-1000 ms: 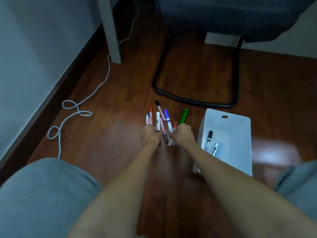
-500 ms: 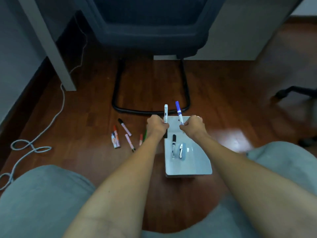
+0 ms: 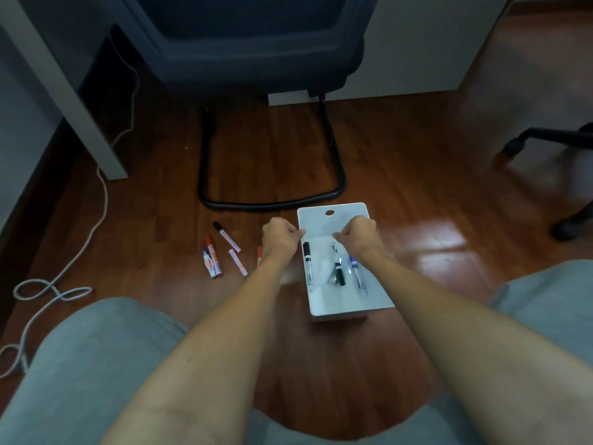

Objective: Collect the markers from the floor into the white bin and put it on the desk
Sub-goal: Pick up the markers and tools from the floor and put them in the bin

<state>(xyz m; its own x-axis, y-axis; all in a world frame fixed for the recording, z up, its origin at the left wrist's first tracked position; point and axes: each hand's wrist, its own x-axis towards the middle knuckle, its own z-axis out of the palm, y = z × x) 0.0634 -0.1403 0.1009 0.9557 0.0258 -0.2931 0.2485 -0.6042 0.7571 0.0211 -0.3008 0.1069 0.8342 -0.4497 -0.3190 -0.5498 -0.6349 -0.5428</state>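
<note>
The white bin (image 3: 333,216) stands on the wood floor in front of my knees. Inside it lie a black-capped white marker (image 3: 307,261), a black marker (image 3: 338,268) and a blue marker (image 3: 356,273). My left hand (image 3: 279,239) hovers at the bin's left rim and my right hand (image 3: 357,234) over its far half. Both have loosely curled fingers and hold nothing. Left of the bin, several markers lie on the floor: a black-capped one (image 3: 226,236), a red one (image 3: 212,253), a pink-white one (image 3: 238,263), and a red one (image 3: 259,253) partly hidden by my left wrist.
A dark chair with a black sled base (image 3: 269,203) stands just beyond the bin. A white desk leg (image 3: 106,149) rises at the left, with a white cable (image 3: 51,290) looping along the floor. Another chair's wheeled base (image 3: 545,139) is at the right. My grey-clad knees flank the view.
Both hands lifted a marker each from the floor pile, carried them right over the bin, and let go. The white and blue markers now lie inside the bin.
</note>
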